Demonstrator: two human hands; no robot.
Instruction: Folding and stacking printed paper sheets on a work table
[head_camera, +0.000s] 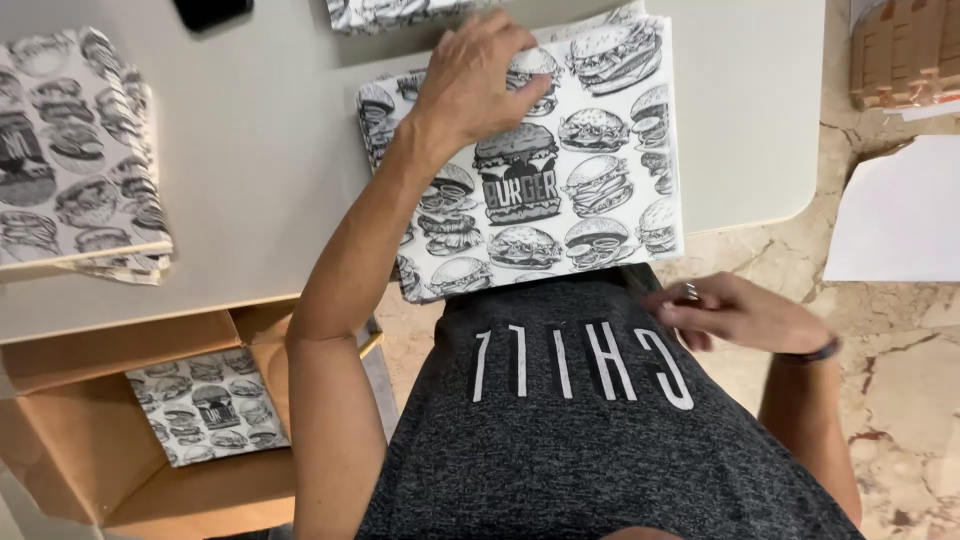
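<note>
A flat square paper sheet (560, 190) printed with black-and-white burger drawings lies on the grey table (270, 170), its near edge hanging over the table's front. My left hand (470, 75) rests palm down on the sheet's far left part, fingers curled at its top edge. My right hand (735, 312) hovers below the table edge by my grey shirt, fingers loosely together, wearing a ring and a dark wristband, holding nothing that I can see.
A stack of the same printed sheets (75, 150) sits at the table's left. An open cardboard box (110, 450) below holds more printed sheets (205, 405). A dark object (210, 10) lies at the far edge. White paper (895, 215) and cardboard (905, 55) lie on the marble floor at right.
</note>
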